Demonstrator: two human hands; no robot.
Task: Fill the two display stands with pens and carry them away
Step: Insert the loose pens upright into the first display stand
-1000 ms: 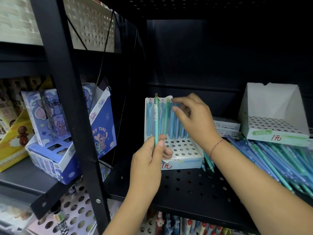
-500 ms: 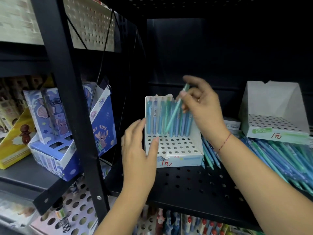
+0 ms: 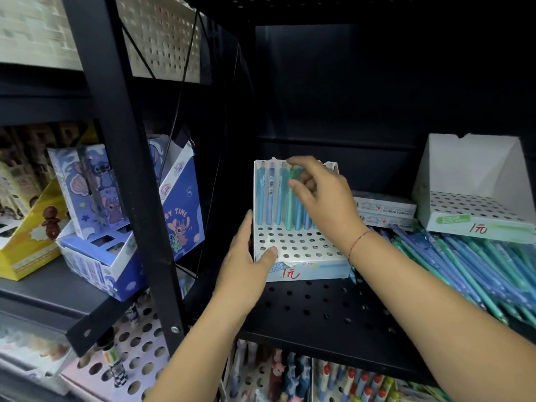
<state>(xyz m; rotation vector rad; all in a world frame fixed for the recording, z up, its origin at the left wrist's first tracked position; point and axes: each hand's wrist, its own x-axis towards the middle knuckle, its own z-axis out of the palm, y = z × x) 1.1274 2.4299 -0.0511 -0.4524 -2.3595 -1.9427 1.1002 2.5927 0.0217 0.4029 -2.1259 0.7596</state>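
Note:
A white perforated display stand (image 3: 293, 245) sits on the black shelf, with a row of blue and green pens (image 3: 271, 195) standing along its back. My left hand (image 3: 246, 256) grips its front-left corner, thumb on the perforated top and fingers along the left side. My right hand (image 3: 322, 195) is at the pen tops and pinches a green pen (image 3: 290, 210) that stands in the row. A second white stand (image 3: 475, 204), holding no pens, sits at the right. Loose blue and green pens (image 3: 478, 262) lie in a pile in front of it.
The black perforated shelf (image 3: 304, 303) carries two flat pen boxes (image 3: 383, 210) behind my right wrist. A black upright post (image 3: 121, 169) stands to the left. Beyond it are blue cartoon boxes (image 3: 121, 227) and a yellow box (image 3: 29, 242). More pens stand below the shelf.
The green pen went from my left hand to my right, which lowered it into the row in the stand. My left hand moved forward and took the stand's front-left corner.

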